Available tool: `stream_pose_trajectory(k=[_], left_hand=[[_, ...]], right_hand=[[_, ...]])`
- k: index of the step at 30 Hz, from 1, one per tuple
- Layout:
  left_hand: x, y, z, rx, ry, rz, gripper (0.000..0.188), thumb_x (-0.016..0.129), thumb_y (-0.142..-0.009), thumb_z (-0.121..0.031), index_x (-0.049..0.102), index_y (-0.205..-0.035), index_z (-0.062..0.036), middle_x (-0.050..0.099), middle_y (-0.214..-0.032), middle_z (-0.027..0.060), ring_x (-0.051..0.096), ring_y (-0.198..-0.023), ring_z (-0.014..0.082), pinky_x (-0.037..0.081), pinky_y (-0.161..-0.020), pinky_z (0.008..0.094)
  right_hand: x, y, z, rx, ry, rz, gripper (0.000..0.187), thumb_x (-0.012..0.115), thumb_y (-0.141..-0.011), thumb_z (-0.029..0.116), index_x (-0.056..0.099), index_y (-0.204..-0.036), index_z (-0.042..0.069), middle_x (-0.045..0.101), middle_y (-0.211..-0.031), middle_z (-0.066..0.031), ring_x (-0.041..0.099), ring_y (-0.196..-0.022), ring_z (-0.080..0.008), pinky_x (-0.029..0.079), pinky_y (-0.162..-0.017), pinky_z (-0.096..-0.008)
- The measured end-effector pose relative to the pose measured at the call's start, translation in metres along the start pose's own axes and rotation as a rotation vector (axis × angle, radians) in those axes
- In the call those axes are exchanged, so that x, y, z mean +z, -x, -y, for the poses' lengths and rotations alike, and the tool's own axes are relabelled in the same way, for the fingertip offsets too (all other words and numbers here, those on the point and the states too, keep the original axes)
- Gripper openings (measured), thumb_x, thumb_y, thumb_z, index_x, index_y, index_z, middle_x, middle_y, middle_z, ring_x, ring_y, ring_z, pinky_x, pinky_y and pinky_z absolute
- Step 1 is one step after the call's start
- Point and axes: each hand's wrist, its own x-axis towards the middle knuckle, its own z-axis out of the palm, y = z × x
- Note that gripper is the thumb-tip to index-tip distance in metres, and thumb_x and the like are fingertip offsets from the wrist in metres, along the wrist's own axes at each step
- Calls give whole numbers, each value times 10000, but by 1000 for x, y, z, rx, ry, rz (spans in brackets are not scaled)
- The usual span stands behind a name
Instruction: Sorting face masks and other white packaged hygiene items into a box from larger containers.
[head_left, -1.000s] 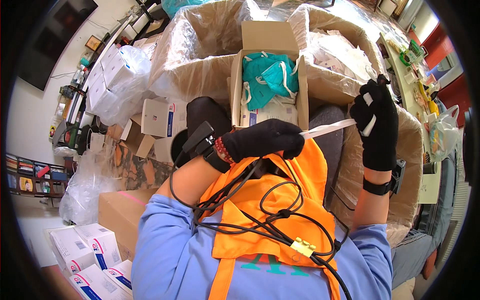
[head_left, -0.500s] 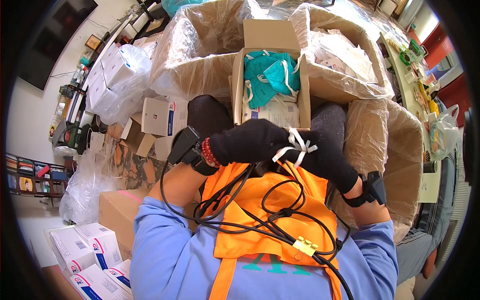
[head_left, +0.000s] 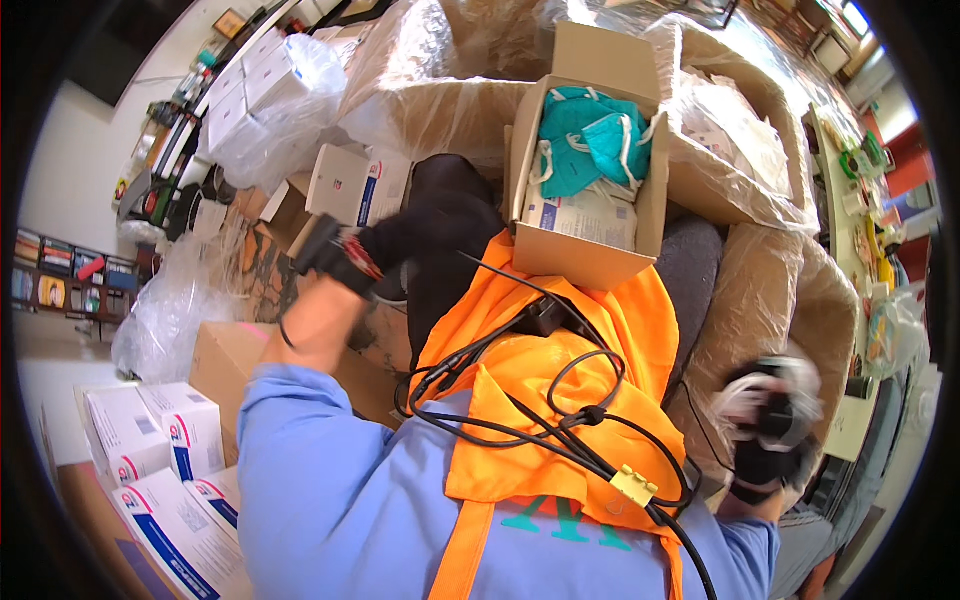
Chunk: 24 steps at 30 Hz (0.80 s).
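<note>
Mask (head_left: pixel 745 400), white and crumpled, sits bunched in the right hand (head_left: pixel 765 440) at the lower right, beside the plastic-lined carton (head_left: pixel 800 300). Motion blur hides its shape, so its long axis and heading cannot be told; only pale folds and a strap-like edge show around the black glove. The right fingers are curled closed around this bundle.

The left hand (head_left: pixel 400 245), also in a black glove, is raised at the left centre, over a dark seat-like object (head_left: pixel 450 240) and just beside a white and blue box (head_left: pixel 350 185). It is blurred; whether its grip is apart or together cannot be told, and nothing is visibly held in it.

A small open cardboard box (head_left: pixel 590 170) rests ahead of the person, long axis running away from the body, flaps up. It holds teal masks (head_left: pixel 590 140) with white straps at the far end and a white pack (head_left: pixel 585 215) at the near end. The right hand is well apart from this box.

An orange vest (head_left: pixel 560 400) covers the blue sleeves (head_left: pixel 330 480), with black cables (head_left: pixel 560 420) looped across it and a yellow connector (head_left: pixel 635 487) near the lower edge. More white and blue boxes (head_left: pixel 150 450) are stacked at the lower left.
</note>
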Motion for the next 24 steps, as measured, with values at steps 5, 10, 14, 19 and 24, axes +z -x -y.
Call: stream_pose_trajectory(k=[5,10,14,19,24], left_hand=[[-55,85,88,-311,-609,-130,223,530,-926,-196,646,-937,-5,659,-872,136,631,-836,191,509,-773,341],[-26,80,62,-537,-990,73,269,485,-923,-206,653,-1031,-24,663,-1000,216,627,-1031,353,506,-853,420],[-27,84,114,-600,-680,-121,355,557,-897,-279,597,-1190,-82,639,-1152,181,635,-1021,343,502,-868,419],[-47,22,85,-614,-768,-540,303,629,-854,-300,657,-1076,-95,678,-1023,150,652,-966,316,504,-844,380],[-19,-103,14,-175,-563,-553,238,637,-862,-283,680,-963,-71,687,-903,119,665,-861,272,499,-791,351]], right_hand=[[-134,46,121,-765,895,-698,491,499,-971,264,463,-1356,-37,532,-1323,-81,554,-1105,-150,418,-894,-232],[-323,48,85,-372,1166,-823,489,501,-926,15,420,-1409,19,558,-1243,-76,568,-987,-96,463,-680,-195],[-343,44,25,-245,1390,-621,655,666,-771,-21,452,-1384,66,547,-1220,-121,584,-1063,-193,517,-749,-301],[-272,39,16,-320,1705,-637,650,678,-756,-4,491,-1364,129,621,-1018,-139,619,-959,-240,538,-766,-365],[-240,32,39,202,1609,-916,497,662,-757,63,568,-1246,71,678,-904,-160,651,-889,-347,512,-828,-440]])
